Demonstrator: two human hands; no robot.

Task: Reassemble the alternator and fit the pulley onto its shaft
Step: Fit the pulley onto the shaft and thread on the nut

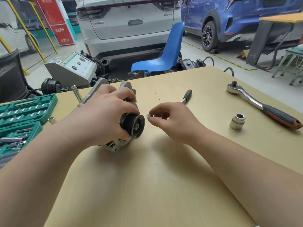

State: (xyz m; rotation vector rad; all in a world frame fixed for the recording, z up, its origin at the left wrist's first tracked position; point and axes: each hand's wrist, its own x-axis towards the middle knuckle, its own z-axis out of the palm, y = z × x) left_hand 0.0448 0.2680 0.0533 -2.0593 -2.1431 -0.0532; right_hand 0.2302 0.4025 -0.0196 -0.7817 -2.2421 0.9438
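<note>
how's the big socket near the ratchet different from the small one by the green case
The big socket stands upright on the open table right of both hands; the small socket lies tipped beside the green case, left of the left forearm. The big one is wider and squat, with its hex opening facing up; the small one is slim. Both are loose, shiny metal, untouched by either hand.

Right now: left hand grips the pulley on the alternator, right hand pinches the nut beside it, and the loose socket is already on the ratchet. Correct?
Not quite. The head view shows the loose socket standing on the table, apart from the ratchet. The rest holds: left hand grips the pulley on the alternator; right hand pinches the nut.
</note>
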